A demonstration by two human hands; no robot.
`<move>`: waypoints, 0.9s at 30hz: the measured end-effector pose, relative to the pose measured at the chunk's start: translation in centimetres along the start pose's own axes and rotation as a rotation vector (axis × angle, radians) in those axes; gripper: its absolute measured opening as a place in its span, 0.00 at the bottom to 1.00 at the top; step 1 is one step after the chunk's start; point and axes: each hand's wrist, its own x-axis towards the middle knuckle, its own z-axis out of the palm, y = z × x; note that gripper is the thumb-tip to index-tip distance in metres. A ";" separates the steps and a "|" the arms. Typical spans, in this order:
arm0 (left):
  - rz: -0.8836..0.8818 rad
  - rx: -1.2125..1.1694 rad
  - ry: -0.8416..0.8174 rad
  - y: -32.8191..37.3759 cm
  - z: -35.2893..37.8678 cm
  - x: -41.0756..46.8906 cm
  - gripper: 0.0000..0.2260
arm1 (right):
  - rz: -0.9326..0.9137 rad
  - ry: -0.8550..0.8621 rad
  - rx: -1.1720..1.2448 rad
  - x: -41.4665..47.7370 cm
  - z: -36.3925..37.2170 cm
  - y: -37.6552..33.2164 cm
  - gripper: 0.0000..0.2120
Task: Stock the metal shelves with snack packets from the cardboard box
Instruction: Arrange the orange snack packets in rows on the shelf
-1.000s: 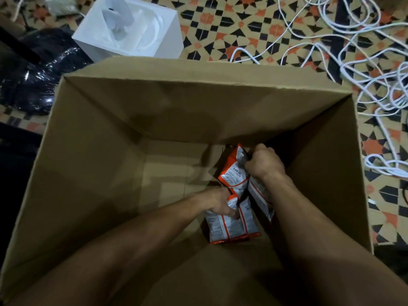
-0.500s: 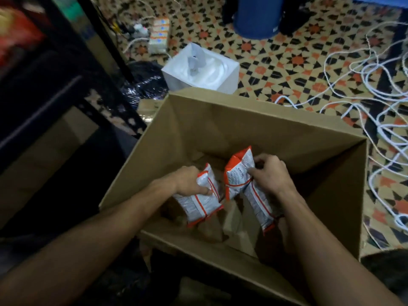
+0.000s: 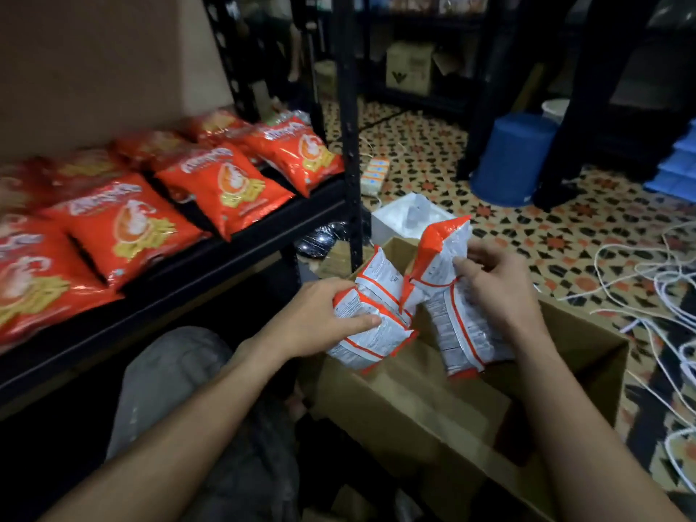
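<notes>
**A:** Why are both hands up over the cardboard box (image 3: pixel 410 420) rather than down inside it?

**B:** Each one has a load. The left hand (image 3: pixel 320 318) is clenched round a small bunch of snack packets (image 3: pixel 373 329), and the right hand (image 3: pixel 501 292) is grasping a second bunch (image 3: pixel 452 307). Its fingers (image 3: pixel 484 254) are wrapped over the upper part, so the bags hang down from there.

**A:** Why take several at a time?

**B:** Fewer trips, I'd guess. The bags look light and puffy, so a handful stays together if it's squeezed.

**A:** They're showing their pale printed backs.

**B:** Yes, so they probably need turning over. The red packets on the shelf (image 3: pixel 222 186) all lie flat, face up, in rows running back from the front edge.

**A:** And where does the box sit?

**B:** On the patterned floor (image 3: pixel 565 227), just beside the metal shelf (image 3: pixel 241 254) and its upright post. The carry is a short swing to the left.

**A:** What could go wrong?

**B:** The left bunch is fanning apart, so one bag could slip out.
</notes>
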 end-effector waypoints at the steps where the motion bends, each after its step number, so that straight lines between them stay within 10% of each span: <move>1: 0.016 0.006 0.022 0.5 -0.9 -0.9 0.09 | -0.045 0.001 0.005 -0.1 0.3 -1.4 0.08; 16: -0.030 0.031 0.309 3.6 -19.7 -15.7 0.14 | -0.533 -0.164 0.236 -3.2 11.7 -24.0 0.05; 27: -0.156 -0.202 0.822 -2.4 -31.4 -25.2 0.12 | -0.381 -0.342 0.495 -5.5 25.3 -32.5 0.04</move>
